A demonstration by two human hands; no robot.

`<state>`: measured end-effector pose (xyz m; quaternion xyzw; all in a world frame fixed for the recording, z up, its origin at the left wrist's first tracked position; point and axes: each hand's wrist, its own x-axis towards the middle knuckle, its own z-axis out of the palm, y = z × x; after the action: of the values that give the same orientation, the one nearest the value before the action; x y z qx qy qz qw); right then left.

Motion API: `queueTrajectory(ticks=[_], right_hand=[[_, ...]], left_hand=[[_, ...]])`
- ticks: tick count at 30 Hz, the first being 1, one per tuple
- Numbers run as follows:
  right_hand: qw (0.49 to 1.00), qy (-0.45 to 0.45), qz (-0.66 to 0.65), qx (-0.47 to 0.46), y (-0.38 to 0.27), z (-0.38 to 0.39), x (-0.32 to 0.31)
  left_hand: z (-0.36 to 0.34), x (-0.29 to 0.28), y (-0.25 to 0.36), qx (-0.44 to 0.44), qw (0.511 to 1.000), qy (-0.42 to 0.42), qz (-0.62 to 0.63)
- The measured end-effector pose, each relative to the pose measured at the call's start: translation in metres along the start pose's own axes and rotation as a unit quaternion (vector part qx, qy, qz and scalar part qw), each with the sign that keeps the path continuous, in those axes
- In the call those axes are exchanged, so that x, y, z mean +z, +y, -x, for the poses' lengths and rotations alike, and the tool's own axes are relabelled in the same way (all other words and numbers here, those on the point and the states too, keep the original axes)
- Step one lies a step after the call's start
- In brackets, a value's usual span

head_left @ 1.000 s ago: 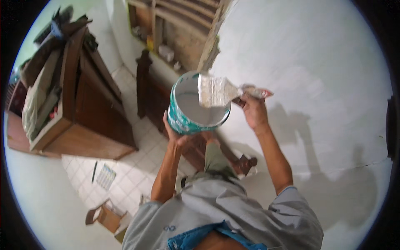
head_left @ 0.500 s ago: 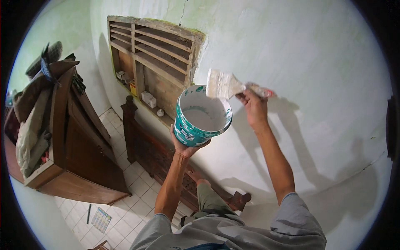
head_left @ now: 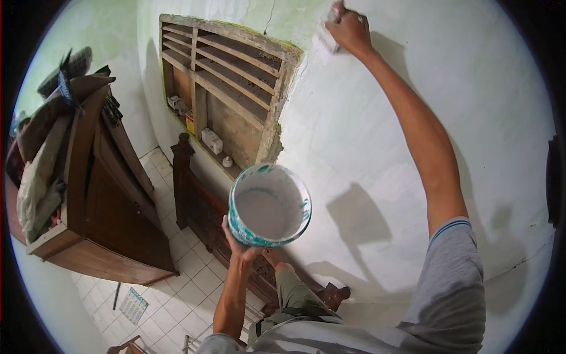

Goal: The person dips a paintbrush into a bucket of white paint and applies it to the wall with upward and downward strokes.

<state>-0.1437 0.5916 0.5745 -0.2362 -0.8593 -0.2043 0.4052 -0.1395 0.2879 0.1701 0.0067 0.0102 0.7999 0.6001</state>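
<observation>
My left hand (head_left: 240,243) grips a green and white paint bucket (head_left: 238,229) from below and the side. Pale paint (head_left: 262,212) lies inside the bucket, whose rim and inner wall are smeared with white and green. High on the wall, my right hand (head_left: 354,32) is closed round the handle of a paintbrush (head_left: 326,40). The brush's bristle end points down and appears to touch the wall (head_left: 377,135); it is somewhat blurred. The wall has whitish and pale green patches.
Left of the brush is a wooden window frame (head_left: 194,74) with slats and small boxes (head_left: 211,140) on its ledge. A dark carved wooden bench (head_left: 203,236) stands below. At far left a wooden cabinet (head_left: 124,206) carries piled items. A sheet (head_left: 134,305) lies on the tiled floor.
My right hand has moved the brush from above the bucket up to the wall. My left hand has lowered the bucket slightly toward me, tilting its opening more into view.
</observation>
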Motion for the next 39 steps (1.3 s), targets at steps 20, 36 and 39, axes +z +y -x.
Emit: queueTrajectory(ticks=[20, 36, 39], right_hand=[[0.994, 0.025, -0.046, -0.094, -0.035, 0.054, 0.073], [0.986, 0.0, -0.016, -0.166, 0.004, 0.097, 0.05], [0.97, 0.1, 0.179, -0.13, 0.032, 0.006, -0.021]], left_hand=[[0.121, -0.095, 0.005, 0.089, 0.987, 0.134, 0.032], [0.136, -0.08, 0.004, 0.085, 0.988, 0.126, 0.03], [0.138, -0.068, 0.008, 0.076, 0.988, 0.116, 0.062]])
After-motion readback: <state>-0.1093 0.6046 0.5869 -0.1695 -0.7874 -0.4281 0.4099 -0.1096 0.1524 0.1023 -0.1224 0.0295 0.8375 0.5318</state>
